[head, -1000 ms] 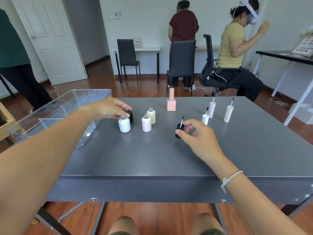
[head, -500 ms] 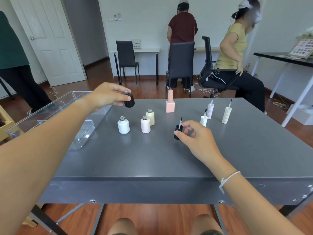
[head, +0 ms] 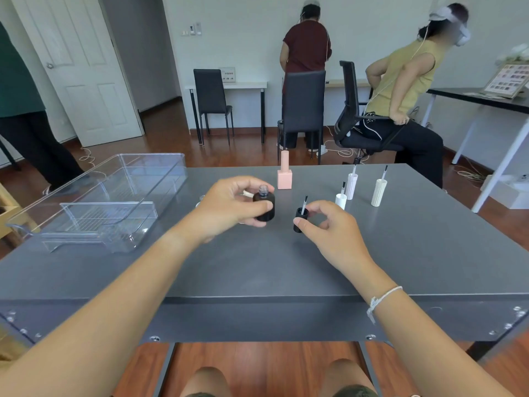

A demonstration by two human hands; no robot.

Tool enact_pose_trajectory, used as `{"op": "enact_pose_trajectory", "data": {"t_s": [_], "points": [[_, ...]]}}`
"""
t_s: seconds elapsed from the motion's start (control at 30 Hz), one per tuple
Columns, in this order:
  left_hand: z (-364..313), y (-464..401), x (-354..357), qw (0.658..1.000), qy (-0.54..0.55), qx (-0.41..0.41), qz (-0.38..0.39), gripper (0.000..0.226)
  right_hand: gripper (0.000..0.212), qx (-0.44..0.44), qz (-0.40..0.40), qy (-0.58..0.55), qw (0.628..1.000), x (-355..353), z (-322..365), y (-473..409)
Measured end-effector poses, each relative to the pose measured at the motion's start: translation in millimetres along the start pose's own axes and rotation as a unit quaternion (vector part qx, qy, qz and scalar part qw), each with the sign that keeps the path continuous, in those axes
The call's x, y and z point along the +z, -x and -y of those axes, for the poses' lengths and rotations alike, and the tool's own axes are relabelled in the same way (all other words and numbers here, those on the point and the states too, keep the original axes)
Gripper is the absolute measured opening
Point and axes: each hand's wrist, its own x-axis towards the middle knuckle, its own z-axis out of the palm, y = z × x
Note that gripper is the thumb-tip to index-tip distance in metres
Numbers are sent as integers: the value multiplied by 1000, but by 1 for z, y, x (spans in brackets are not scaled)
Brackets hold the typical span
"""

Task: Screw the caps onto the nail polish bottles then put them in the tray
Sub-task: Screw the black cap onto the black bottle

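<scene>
Nail polish bottle [head: 264, 206], black and uncapped, sits upright in my left hand [head: 229, 209] just above the grey table [head: 257, 267], its threaded neck bare at the top; my thumb curls across its front and my fingers wrap the far side, clamped on it. At 3 o'clock from the bottle, just beside it but not touching, my right hand [head: 329, 227] pinches the black cap [head: 300, 220] between thumb and forefinger, the cap standing mouth-up with its thin brush [head: 305, 202] pointing to 12 o'clock; the other fingers curl loosely behind. Whether the cap's base rests on the table I cannot tell. At 12 o'clock from my hands a pink bottle [head: 284, 174] stands capped near the far edge. At 2 o'clock three white caps stand with brushes up: a short one [head: 341, 200] nearest, a taller one [head: 351, 186] just behind it, and a ribbed one [head: 378, 191] apart to the right. A clear tray [head: 114, 196] rests at 9 to 10 o'clock on the table's left side, well apart from the bottle. Behind my left hand bits of other bottles peek out, too hidden to describe. A white cord bracelet [head: 382, 300] circles my right wrist.
</scene>
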Motion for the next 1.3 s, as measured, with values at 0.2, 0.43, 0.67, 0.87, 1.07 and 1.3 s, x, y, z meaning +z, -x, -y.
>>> {"op": "enact_pose_trajectory", "data": {"t_s": [0.2,0.43,0.67,0.87,1.07,1.3], "points": [[23,15,16,999,2,22,-23,28,22,21,-7,-46,999,-1,4,3],[36,18,24,998,-12,35,-46,32,31,-68,15,-108,992,-7,7,9],[38,20,25,997,-14,55,-56,32,21,-70,-8,-180,981,-9,9,13],[40,20,21,995,-27,67,-63,34,20,-74,-7,-185,980,-9,11,12],[44,19,23,996,-27,68,-48,35,22,-74,-7,-181,981,-8,9,12],[44,20,24,996,-30,69,-41,35,20,-61,4,-156,986,-7,7,12]]}}
